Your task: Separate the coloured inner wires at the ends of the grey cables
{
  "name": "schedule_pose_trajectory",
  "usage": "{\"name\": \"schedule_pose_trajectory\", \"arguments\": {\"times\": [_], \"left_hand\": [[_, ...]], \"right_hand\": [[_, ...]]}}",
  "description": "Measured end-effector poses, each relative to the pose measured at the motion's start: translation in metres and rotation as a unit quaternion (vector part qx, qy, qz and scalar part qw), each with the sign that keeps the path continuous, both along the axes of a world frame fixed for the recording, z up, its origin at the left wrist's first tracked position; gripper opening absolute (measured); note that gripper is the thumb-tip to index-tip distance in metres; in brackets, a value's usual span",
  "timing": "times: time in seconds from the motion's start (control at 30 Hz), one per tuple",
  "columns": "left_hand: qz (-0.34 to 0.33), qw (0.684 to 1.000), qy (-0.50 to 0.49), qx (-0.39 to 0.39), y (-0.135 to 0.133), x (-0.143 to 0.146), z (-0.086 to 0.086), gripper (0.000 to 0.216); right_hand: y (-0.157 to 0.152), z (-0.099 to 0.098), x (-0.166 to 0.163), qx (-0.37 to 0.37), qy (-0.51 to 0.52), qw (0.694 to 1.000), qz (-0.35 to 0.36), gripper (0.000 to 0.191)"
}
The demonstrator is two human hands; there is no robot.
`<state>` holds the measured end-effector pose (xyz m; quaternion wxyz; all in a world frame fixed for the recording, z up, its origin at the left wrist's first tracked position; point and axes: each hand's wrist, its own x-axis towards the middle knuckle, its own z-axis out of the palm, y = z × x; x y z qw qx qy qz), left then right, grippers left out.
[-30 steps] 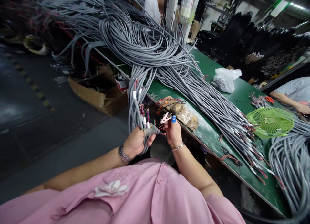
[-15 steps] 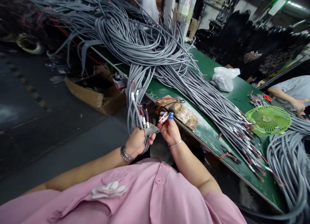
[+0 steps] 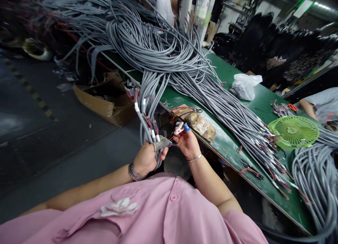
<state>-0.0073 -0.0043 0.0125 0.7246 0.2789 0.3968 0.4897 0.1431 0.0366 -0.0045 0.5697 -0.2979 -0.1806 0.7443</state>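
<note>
My left hand (image 3: 146, 158) is closed round a bunch of grey cables (image 3: 148, 106) that hang down off the green bench (image 3: 224, 145). A grey cloth wrap covers its forefinger. The cable ends show thin red, blue and green wires (image 3: 155, 126) with white sleeves. My right hand (image 3: 188, 142) is closed, pinching a small pink clip-like tool (image 3: 179, 128) next to those wire ends; one fingertip wears a blue cap.
A huge heap of grey cables (image 3: 163, 50) covers the bench. On the bench lie a taped brown block (image 3: 196, 121), a white plastic bag (image 3: 244, 86) and a green fan guard (image 3: 293, 132). A cardboard box (image 3: 105, 99) sits on the floor. Another person's arm (image 3: 317, 108) is at the right.
The hanging cable ends have swung a little to the left. Both hands stay almost where they were, still holding the cables and the clip.
</note>
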Motion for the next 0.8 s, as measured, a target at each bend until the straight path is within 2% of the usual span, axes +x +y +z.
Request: {"name": "schedule_pose_trajectory", "arguments": {"times": [0.07,0.3,0.37,0.5,0.57,0.8], "left_hand": [[0.012,1.0,-0.015,-0.002,0.0,0.001,0.001,0.02],[0.025,0.999,-0.031,-0.013,0.002,0.008,0.001,0.021],[0.028,0.999,-0.024,-0.018,0.004,0.009,-0.001,0.022],[0.034,0.999,-0.022,-0.032,0.006,0.011,-0.003,0.019],[0.032,0.999,-0.02,-0.036,0.007,0.012,-0.004,0.018],[0.043,0.998,-0.001,-0.043,0.007,0.014,-0.009,0.021]], "right_hand": [[-0.001,0.001,-0.001,0.004,-0.023,1.0,-0.021,0.028],[-0.002,-0.014,-0.009,0.07,-0.129,0.981,-0.128,0.039],[0.0,-0.017,-0.01,0.059,-0.105,0.987,-0.11,0.039],[0.005,-0.015,-0.009,0.008,-0.012,1.0,-0.017,0.043],[0.007,-0.013,-0.009,-0.009,0.012,1.0,0.005,0.044],[0.011,-0.01,-0.014,-0.038,0.011,0.998,-0.044,0.037]]}}
